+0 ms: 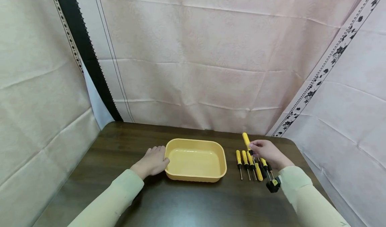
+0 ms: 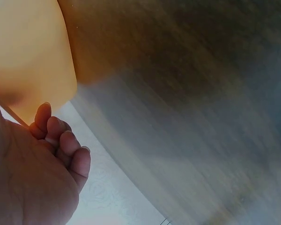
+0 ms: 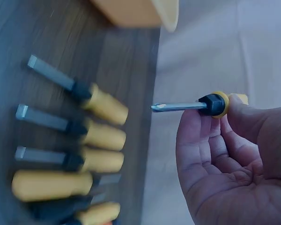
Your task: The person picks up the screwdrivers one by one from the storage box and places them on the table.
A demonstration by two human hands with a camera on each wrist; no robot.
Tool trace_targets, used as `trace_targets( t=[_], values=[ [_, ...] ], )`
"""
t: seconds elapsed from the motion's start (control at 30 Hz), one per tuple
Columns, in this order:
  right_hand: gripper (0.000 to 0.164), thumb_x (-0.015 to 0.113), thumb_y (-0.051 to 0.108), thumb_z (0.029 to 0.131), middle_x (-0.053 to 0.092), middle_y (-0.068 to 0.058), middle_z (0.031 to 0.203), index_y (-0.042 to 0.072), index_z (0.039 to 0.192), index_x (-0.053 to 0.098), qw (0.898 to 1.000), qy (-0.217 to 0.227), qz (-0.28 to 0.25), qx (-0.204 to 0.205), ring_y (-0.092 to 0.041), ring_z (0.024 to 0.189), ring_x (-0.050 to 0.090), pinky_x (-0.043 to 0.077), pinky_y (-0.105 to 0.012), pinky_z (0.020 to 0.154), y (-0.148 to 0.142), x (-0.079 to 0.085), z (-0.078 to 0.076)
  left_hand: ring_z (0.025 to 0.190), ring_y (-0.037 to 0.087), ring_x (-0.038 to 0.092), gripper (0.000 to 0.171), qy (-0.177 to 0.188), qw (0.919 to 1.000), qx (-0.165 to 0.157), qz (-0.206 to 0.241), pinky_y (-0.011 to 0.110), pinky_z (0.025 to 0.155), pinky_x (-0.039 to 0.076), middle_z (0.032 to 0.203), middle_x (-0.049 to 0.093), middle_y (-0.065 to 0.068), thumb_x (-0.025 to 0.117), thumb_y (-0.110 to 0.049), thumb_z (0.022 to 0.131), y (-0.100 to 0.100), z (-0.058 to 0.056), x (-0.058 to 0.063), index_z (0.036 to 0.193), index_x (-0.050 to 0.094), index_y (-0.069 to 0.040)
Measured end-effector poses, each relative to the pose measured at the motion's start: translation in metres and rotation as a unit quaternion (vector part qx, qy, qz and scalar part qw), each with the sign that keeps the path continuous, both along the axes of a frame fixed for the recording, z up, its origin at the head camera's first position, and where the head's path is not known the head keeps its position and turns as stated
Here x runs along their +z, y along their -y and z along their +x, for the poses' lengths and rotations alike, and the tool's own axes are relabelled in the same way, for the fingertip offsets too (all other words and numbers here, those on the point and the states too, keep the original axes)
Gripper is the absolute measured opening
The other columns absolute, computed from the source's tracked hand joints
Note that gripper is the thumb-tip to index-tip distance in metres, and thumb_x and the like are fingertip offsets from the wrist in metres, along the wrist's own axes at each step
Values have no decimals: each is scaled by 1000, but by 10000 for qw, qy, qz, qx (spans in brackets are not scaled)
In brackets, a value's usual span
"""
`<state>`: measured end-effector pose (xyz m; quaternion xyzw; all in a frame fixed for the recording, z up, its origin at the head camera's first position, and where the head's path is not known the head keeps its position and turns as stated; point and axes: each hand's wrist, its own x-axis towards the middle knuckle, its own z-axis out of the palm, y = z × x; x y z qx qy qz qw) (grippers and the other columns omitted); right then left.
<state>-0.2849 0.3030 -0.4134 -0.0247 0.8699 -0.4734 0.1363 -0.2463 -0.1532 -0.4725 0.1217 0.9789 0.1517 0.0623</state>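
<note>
My right hand [image 1: 266,151] pinches a yellow-handled screwdriver [image 1: 245,140] between thumb and fingers, above a row of tools. In the right wrist view its metal shaft [image 3: 178,107] points left, past a black collar, with the handle mostly hidden by the thumb. Below lie several yellow-and-black screwdrivers [image 1: 238,157], side by side on the table. My left hand [image 1: 154,160] holds the left rim of a yellow rectangular tray [image 1: 196,179], whose inside is bare. Curled fingers [image 2: 68,145] show beside the tray's wall in the left wrist view.
A dark wooden table [image 1: 187,200] carries everything. A small black block with a yellow patch [image 1: 273,185] sits near the right forearm, at the front of the tools. Pale cloth [image 1: 193,69] hangs behind the table's far edge and along both sides.
</note>
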Motion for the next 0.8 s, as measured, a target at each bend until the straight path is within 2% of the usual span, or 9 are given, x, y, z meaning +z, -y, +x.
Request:
trace_targets(
  t=[0.17, 0.27, 0.37, 0.53, 0.8],
  values=[
    [51, 52, 30, 101, 55, -22, 119, -9, 132, 47, 9988, 52, 148, -471, -29, 100, 62, 50, -44, 85, -41, -10, 1, 95, 22, 43, 46, -21, 10000, -29, 83, 43, 89, 33, 106, 52, 6, 44, -32, 95, 0, 0, -1, 126, 47, 2],
    [50, 50, 28, 101, 53, -26, 122, -11, 133, 46, 9972, 132, 273, -677, -25, 98, 62, 52, -40, 82, -59, -15, 2, 95, 22, 43, 45, -28, 10000, -26, 81, 43, 89, 33, 106, 52, 6, 43, -32, 96, 0, 0, -2, 125, 47, 2],
    [51, 50, 28, 101, 50, -28, 126, -12, 132, 45, 9957, 200, 356, -828, -24, 99, 61, 51, -41, 85, -74, -20, 3, 95, 22, 43, 45, -2, 9999, -13, 106, 44, 90, 33, 105, 52, 6, 43, -32, 96, 1, 0, -3, 125, 48, 2],
    [45, 52, 24, 100, 55, -23, 116, -13, 126, 49, 9931, 182, 411, -1080, -22, 92, 59, 51, -43, 84, -90, -34, 0, 92, 22, 43, 42, -10, 9999, -27, 167, 44, 88, 33, 102, 52, 5, 44, -31, 95, 1, 0, -4, 122, 49, 1],
    [42, 55, 22, 99, 59, -16, 106, -12, 124, 51, 9881, 497, 379, -1406, -20, 86, 58, 53, -37, 78, -98, -46, -5, 94, 22, 44, 43, -96, 9998, 28, 180, 43, 88, 33, 103, 52, 5, 44, -32, 95, 2, 2, -6, 122, 49, 1]
  ],
)
